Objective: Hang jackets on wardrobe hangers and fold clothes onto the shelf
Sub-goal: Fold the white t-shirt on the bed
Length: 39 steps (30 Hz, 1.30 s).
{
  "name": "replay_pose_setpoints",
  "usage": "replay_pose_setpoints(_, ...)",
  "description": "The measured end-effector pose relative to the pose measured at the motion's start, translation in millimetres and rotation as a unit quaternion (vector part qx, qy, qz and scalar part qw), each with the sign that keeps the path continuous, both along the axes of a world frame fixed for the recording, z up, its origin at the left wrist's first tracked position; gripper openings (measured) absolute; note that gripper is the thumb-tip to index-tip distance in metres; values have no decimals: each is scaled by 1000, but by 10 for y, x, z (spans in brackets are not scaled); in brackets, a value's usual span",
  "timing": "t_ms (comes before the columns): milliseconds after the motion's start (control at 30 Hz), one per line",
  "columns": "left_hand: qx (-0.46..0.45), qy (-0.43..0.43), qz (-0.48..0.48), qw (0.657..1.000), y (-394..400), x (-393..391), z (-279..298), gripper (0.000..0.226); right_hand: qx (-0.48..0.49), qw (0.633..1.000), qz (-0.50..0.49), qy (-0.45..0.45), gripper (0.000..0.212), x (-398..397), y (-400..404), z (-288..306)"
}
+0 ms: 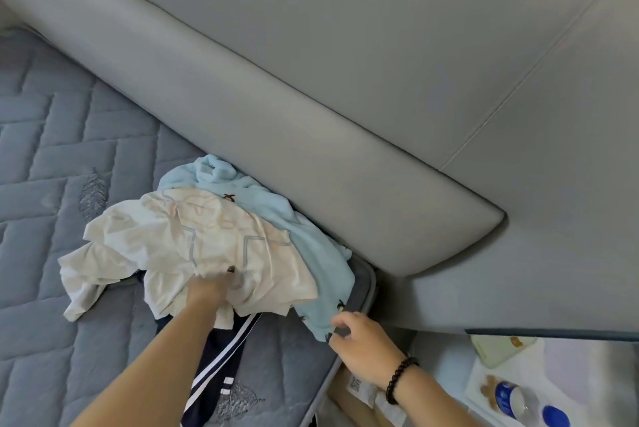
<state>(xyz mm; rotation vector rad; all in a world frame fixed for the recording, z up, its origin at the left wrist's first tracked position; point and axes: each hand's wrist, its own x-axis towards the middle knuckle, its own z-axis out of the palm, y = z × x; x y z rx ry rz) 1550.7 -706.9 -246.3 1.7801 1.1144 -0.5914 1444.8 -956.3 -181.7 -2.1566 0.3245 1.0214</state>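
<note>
Left grip: the left hand (207,288) clutches a bunch of the cream shirt (193,247), fingers curled into the cloth and partly buried in it.
Right grip: the right hand (363,343) pinches the near edge of the light blue garment (311,254) between thumb and curled fingers.
Cream shirt: crumpled and loose, with faint pale print and thin grey-blue lines; it spreads away from the left grip, toward the left and forward.
Light blue garment: soft and fleecy, dotted with small dark marks; it runs from the right grip forward under the cream shirt, against the padded grey headboard (311,115).
Dark trousers: navy trousers (221,364) with white side stripes lie beneath the left forearm, nearer the person than the left grip.
Surface: all three pieces lie on a quilted blue-grey mattress (69,150), near its corner.
Arms: both forearms reach forward, bare; the right wrist wears a dark bead bracelet (401,380).
Beside the right arm: a plastic bottle (518,402) with a blue label.
</note>
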Motion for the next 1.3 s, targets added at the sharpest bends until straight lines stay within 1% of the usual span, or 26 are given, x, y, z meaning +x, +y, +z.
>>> replay_pose_setpoints(67,26,7,-30,999,68,19,1,30,-10,1000,26,9,41,-45,-32,2)
replay_pose_setpoints(133,33,1,-37,999,102,2,61,8,-18,999,39,2,40,-83,-55,55)
replay_pose_setpoints(167,24,-3,-35,999,113,-27,85,6,-21,999,42,-2,40,-96,-63,96)
replay_pose_setpoints(233,-3,-17,-27,999,96,-86,189,11,-21,999,46,-13,41,-114,-75,208)
replay_pose_setpoints(333,-64,-71,1,995,25,-218,440,7,-18,998,47,-33,43,-141,-77,412)
replay_pose_setpoints(400,-108,-114,8,988,-56,-314,689,15,-15,998,44,-51,44,-179,-56,556)
replay_pose_setpoints(467,-154,-152,-4,976,-162,-425,987,29,-9,997,35,-75,46,-235,-8,722)
replay_pose_setpoints(500,-172,-169,-12,970,-207,-476,1146,32,-3,996,27,-87,48,-266,21,816)
replay_pose_setpoints(533,-191,-186,-21,964,-249,-531,1312,32,3,995,18,-101,49,-301,58,913)
replay_pose_setpoints(633,-244,-228,-43,942,-309,-664,1799,17,36,987,-8,-154,56,-412,200,1219)
replay_pose_setpoints(733,-269,-249,-49,929,-319,-766,2286,18,66,975,-27,-211,76,-524,355,1509)
replay_pose_setpoints(833,-286,-269,-62,918,-288,-918,2742,16,59,959,-44,-273,89,-636,495,1871)
replay_pose_setpoints(933,-307,-286,-88,904,-232,-1181,3185,10,49,938,-72,-336,91,-802,635,2199)
replay_pose_setpoints(1000,-335,-289,-106,891,-175,-1434,3466,5,45,928,-81,-360,87,-985,739,2379)
replay_pose_setpoints(1033,-350,-292,-115,883,-123,-1560,3566,5,37,927,-78,-365,82,-1093,801,2461)
replay_pose_setpoints(1100,-363,-299,-135,872,10,-1826,3739,6,12,922,-71,-380,64,-1357,960,2626)
replay_pose_setpoints(1200,-371,-305,-167,861,249,-2195,3973,5,-31,898,-86,-429,32,-1794,1220,2873)
replay_pose_setpoints(1233,-374,-307,-175,857,305,-2284,4022,6,-44,889,-104,-445,24,-1914,1276,2942)
replay_pose_setpoints(1300,-385,-311,-186,849,434,-2483,4161,10,-55,866,-150,-474,18,-2167,1383,3110)
